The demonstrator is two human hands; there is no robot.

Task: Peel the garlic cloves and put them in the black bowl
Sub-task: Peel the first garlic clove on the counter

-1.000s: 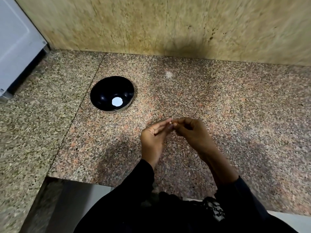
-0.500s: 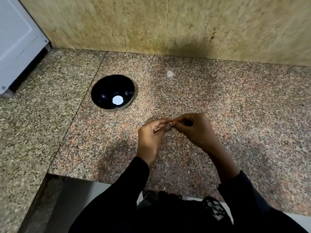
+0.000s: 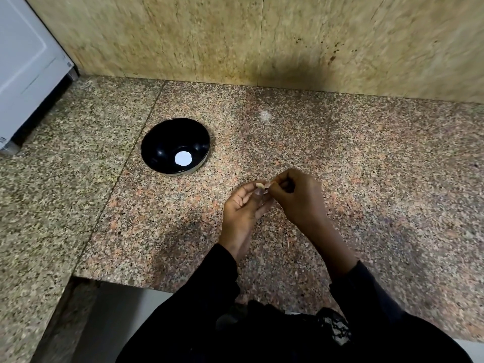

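Note:
A small pale garlic clove (image 3: 261,184) is pinched at the fingertips of my left hand (image 3: 243,208). My right hand (image 3: 298,197) meets it from the right, its thumb and fingers pinching the clove's skin. Both hands hover just above the granite counter. The black bowl (image 3: 159,142) sits up and to the left of my hands, with a bright white spot (image 3: 183,158) on its bottom. Whether that spot is a reflection or something in the bowl, I cannot tell.
The speckled granite counter (image 3: 366,179) runs to a stone wall (image 3: 262,43) at the back. A white appliance (image 3: 23,61) stands at the far left. The counter's front edge (image 3: 117,280) has a cut-out at the lower left. A pale smudge (image 3: 265,115) marks the counter behind my hands.
My hands stay together on the clove and shift slightly. A pale bit of the clove now shows between the fingertips.

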